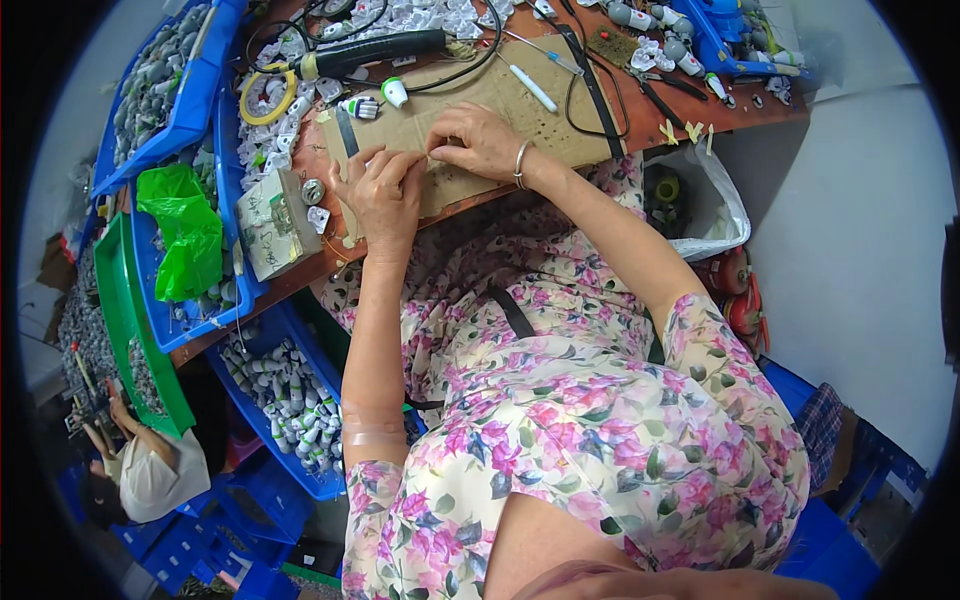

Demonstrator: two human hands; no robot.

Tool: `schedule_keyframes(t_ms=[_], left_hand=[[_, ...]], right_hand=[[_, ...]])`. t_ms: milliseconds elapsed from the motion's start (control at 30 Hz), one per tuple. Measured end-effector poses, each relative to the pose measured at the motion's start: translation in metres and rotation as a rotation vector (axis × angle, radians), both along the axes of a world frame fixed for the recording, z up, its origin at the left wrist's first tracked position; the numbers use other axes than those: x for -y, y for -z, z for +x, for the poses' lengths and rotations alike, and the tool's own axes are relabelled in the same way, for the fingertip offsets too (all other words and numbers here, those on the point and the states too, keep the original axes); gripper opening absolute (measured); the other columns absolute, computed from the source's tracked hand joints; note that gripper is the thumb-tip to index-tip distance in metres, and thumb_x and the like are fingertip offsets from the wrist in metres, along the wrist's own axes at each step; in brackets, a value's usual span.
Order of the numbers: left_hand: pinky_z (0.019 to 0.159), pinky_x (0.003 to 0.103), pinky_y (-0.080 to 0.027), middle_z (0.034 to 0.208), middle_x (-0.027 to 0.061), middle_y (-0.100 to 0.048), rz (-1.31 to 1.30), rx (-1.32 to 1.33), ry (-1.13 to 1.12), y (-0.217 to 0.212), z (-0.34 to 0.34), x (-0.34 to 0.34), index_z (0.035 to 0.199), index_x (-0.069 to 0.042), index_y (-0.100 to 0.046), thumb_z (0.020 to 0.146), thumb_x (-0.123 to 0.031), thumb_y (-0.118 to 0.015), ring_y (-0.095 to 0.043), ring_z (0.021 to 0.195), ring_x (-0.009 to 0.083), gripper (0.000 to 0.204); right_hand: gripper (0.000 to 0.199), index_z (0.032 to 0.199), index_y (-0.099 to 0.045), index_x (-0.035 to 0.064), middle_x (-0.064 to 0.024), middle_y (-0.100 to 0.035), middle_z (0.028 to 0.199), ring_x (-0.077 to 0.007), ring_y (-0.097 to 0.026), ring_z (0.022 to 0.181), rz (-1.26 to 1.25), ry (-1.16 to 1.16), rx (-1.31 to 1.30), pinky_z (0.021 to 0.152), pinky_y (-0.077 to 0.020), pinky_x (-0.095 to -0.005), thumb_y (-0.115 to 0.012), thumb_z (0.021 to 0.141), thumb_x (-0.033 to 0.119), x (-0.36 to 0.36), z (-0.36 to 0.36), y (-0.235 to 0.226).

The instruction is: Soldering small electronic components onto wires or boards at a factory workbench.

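Over a worn cardboard sheet [540,120] at the table's front edge, my left hand [385,195] and my right hand [478,140] are close together, fingertips nearly meeting. Both are closed in a pinch, and whatever lies between the fingers is too small or hidden to make out. A bangle circles my right wrist. Just beyond the hands lie a white-and-green cone-shaped piece [395,92] and a white-and-green ribbed piece [360,107]. Farther back, a thick black handle [380,52] with a cord rests across the table, and a white pen [533,88] lies on the cardboard.
White plastic parts [420,18] are heaped at the back. A yellow tape roll [267,93] and a small box [275,222] sit at left. Beyond are blue bins [228,140] and a green bag [183,230]. A white sack [715,205] hangs right. Another person [165,470] works lower left.
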State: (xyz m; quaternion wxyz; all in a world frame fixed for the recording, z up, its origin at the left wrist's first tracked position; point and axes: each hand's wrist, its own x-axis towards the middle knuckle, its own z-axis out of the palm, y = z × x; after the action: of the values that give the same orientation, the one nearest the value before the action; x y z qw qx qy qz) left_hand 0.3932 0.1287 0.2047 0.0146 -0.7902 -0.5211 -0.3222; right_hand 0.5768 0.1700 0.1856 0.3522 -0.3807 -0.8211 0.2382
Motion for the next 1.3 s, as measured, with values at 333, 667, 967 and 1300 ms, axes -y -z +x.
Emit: schedule_keyframes(t_ms=[333, 667, 967, 1300], left_hand=[[0.104, 0.054, -0.019, 0.091, -0.0056, -0.066, 0.022, 0.063, -0.045, 0.006, 0.004, 0.008, 0.087, -0.018, -0.069, 0.079, -0.018, -0.072, -0.055, 0.107, 0.0208, 0.008], [0.106, 0.055, -0.018, 0.095, -0.0062, -0.065, 0.014, 0.057, -0.035, 0.004, 0.005, 0.007, 0.085, -0.017, -0.069, 0.078, -0.018, -0.072, -0.054, 0.109, 0.0219, 0.008], [0.105, 0.052, -0.021, 0.095, -0.0051, -0.065, -0.02, 0.034, -0.031, 0.003, -0.002, 0.007, 0.085, -0.015, -0.067, 0.079, -0.015, -0.071, -0.054, 0.108, 0.0222, 0.007], [0.104, 0.047, -0.024, 0.097, -0.0053, -0.067, 0.026, 0.063, -0.01, 0.007, -0.003, 0.008, 0.084, -0.015, -0.064, 0.078, -0.014, -0.071, -0.055, 0.108, 0.0222, 0.009]], right_hand=[[0.015, 0.089, -0.066, 0.0071, -0.0085, -0.064, 0.087, -0.0268, -0.058, 0.088, 0.058, 0.012, 0.06, 0.08, -0.0459, -0.0381, -0.065, 0.083, 0.021, 0.002, 0.006, -0.014], [0.033, 0.121, -0.055, 0.0061, -0.0166, -0.064, 0.09, -0.0318, -0.064, 0.08, 0.35, 0.786, 0.652, 0.07, -0.0527, -0.0422, -0.053, 0.089, 0.012, -0.16, 0.149, -0.038], [0.028, 0.118, -0.048, 0.0103, -0.0239, -0.066, 0.1, -0.0409, -0.064, 0.094, -0.04, 0.811, 0.861, 0.078, -0.0511, -0.0504, -0.045, 0.091, 0.016, -0.205, 0.147, -0.028], [0.027, 0.107, -0.065, 0.0081, -0.0082, -0.062, 0.074, -0.0194, -0.059, 0.065, -0.026, 0.432, 0.154, 0.062, -0.0477, -0.0317, -0.049, 0.085, 0.01, -0.141, 0.221, -0.096]])
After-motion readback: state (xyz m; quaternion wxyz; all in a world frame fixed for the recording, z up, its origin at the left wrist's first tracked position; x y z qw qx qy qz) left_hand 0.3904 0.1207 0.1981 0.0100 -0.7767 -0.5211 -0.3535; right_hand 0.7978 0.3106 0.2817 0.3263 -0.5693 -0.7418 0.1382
